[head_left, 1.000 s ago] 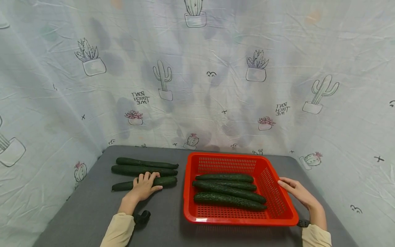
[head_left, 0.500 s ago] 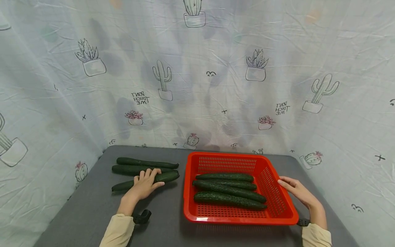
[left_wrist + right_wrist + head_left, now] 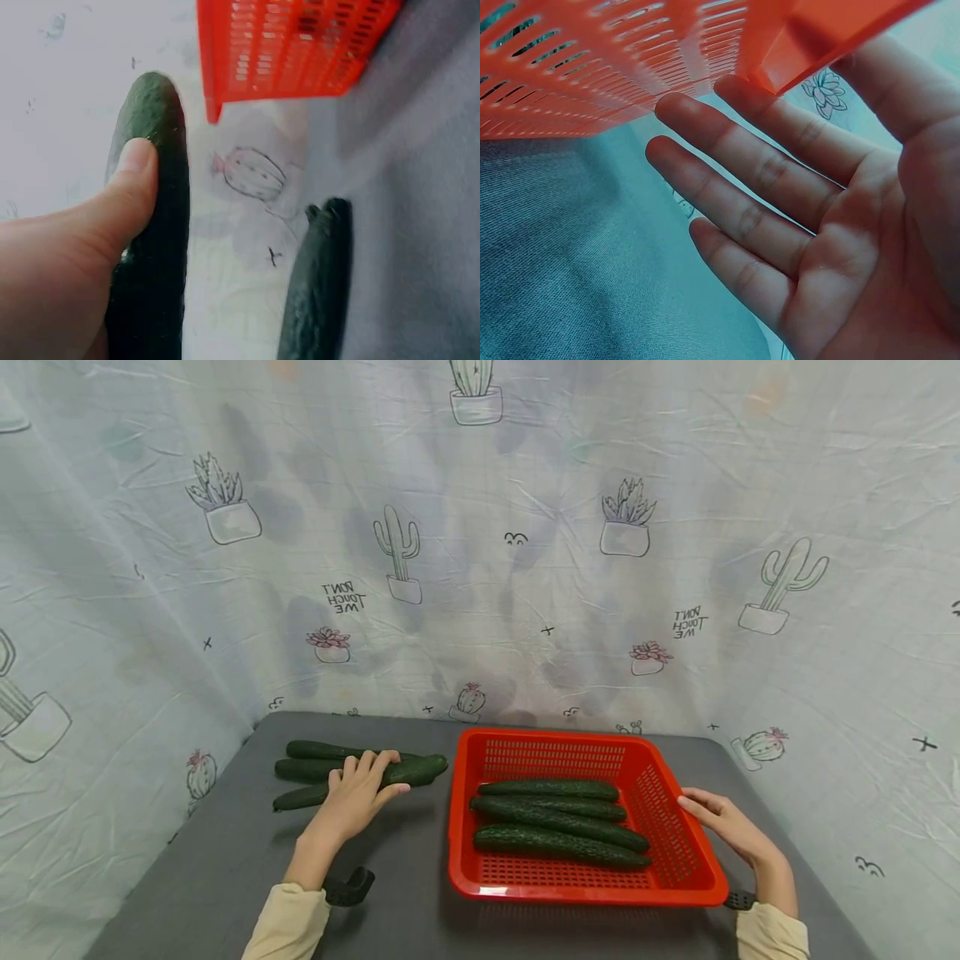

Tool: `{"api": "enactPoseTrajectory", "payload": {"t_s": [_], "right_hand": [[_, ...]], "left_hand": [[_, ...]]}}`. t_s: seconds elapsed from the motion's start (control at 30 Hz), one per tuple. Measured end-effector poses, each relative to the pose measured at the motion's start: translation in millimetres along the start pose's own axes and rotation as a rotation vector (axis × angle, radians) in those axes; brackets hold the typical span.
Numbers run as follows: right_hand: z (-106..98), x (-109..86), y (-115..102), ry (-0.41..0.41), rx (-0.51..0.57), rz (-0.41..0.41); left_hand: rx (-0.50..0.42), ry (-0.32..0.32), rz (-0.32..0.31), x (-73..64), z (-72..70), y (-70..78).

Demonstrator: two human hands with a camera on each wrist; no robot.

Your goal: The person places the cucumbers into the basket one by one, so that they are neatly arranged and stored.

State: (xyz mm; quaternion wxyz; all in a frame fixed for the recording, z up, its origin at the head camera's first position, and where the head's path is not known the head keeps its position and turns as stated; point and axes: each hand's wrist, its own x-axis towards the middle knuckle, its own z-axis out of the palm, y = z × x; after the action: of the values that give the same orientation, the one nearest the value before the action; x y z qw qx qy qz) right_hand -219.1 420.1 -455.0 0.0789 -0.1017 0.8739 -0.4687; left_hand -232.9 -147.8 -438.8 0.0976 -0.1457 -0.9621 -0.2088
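Observation:
My left hand (image 3: 354,795) grips a dark green cucumber (image 3: 418,770) from above, its right end tilted up off the table. In the left wrist view the thumb lies along the side of this cucumber (image 3: 161,225). Two more cucumbers, one at the back (image 3: 318,749) and one nearer (image 3: 296,769), lie behind it. My right hand (image 3: 735,833) holds the right rim of a red plastic basket (image 3: 585,895). The right wrist view has the thumb at the rim, the index fingertip under it and the other fingers fairly straight below. Several cucumbers (image 3: 555,846) lie inside the basket.
The grey table (image 3: 202,868) carries everything. A pale curtain (image 3: 480,635) printed with cactus drawings surrounds its back and sides. A black wrist strap piece (image 3: 348,887) sticks out by the left wrist, and another (image 3: 740,900) by the right.
The cucumber in my left hand has risen off the table and shifted slightly right and back, its right end lifting higher. The right hand and the basket have stayed in place.

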Motion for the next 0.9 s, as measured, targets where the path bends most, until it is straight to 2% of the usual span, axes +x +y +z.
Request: {"api": "enactPoseTrajectory", "payload": {"t_s": [0.23, 0.43, 0.67, 0.9], "right_hand": [[-1, -0.4, 0, 0.000, 0.014, 0.006], [0, -0.9, 0, 0.005, 0.015, -0.004], [0, -1.1, 0, 0.002, 0.014, -0.008], [0, -1.4, 2, 0.024, -0.005, -0.032]], "left_hand": [[0.040, 0.095, 0.027, -2.0, -6.2, 25.2], [0.085, 0.136, 0.068, -5.9, -6.0, 45.3], [0.106, 0.139, 0.111, -10.1, -3.0, 69.8], [0.110, 0.094, 0.138, -14.0, 6.8, 95.9]]}}
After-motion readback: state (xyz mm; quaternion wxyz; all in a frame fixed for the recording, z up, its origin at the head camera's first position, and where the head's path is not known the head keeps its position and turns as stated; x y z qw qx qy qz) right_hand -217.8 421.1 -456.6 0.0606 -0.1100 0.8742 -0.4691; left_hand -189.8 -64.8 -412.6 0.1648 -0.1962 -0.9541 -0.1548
